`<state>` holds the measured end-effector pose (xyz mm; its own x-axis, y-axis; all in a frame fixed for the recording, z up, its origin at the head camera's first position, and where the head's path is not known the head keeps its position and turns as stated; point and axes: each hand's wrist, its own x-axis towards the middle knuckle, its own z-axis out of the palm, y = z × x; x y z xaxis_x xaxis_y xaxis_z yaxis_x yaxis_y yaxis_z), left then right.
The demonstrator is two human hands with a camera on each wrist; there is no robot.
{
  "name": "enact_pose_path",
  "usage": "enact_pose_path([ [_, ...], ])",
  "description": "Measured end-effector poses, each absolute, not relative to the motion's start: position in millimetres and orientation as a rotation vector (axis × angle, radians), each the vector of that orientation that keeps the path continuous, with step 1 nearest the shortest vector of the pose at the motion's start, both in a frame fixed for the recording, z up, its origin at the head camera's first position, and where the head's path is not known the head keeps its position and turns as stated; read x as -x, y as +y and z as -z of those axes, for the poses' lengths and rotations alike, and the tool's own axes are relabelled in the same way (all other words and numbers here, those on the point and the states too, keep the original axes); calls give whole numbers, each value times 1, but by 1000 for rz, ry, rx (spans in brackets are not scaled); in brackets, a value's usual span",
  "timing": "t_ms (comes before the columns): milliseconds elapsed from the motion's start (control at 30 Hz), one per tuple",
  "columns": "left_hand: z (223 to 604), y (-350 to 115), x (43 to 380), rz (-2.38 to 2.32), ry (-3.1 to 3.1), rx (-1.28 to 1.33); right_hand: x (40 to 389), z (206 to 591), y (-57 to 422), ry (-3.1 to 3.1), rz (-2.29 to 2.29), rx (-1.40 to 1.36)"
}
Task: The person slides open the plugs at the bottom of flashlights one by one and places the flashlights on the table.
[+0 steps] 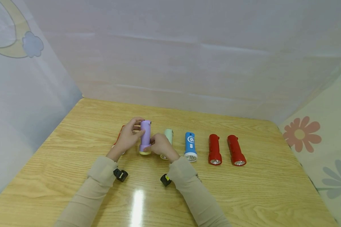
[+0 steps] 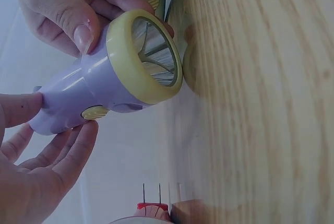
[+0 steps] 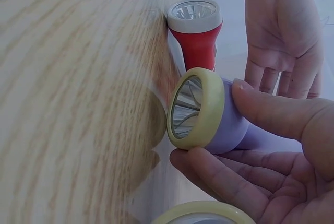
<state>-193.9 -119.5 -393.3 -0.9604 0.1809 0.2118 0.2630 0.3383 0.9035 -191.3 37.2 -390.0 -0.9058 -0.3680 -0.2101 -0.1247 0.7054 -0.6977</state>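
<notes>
A purple flashlight (image 1: 145,134) with a pale yellow lens ring is tilted, its ring edge at the tabletop. My left hand (image 1: 128,135) holds its tail end between thumb and fingers. Nearer the lens, my right hand (image 1: 160,145) grips the flashlight's head; the thumb (image 3: 271,112) lies on one side and the fingers curl under the other. The yellow switch (image 2: 95,112) shows in the left wrist view. Partly hidden behind my left hand lies a red flashlight with a white head (image 3: 194,23). A mint green flashlight (image 1: 169,134) is partly covered by my right hand.
To the right on the wooden table (image 1: 258,195) lie a blue flashlight (image 1: 190,143) and two red flashlights, one (image 1: 214,149) beside the other (image 1: 236,151). Two metal prongs stick out of a red piece (image 2: 152,206) in the left wrist view. A pale cloth (image 1: 173,63) hangs behind.
</notes>
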Motion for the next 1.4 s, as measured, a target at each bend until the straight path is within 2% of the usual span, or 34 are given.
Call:
enact_pose_path([
  [433, 390, -122, 194, 1961, -2431, 252, 190, 388, 36, 2576, 1010, 391],
  [900, 387, -120, 195, 1988, -2410, 130, 189, 388, 36, 2585, 1020, 410],
  [1400, 385, -120, 193, 1950, -2379, 168, 189, 390, 36, 2625, 993, 474],
])
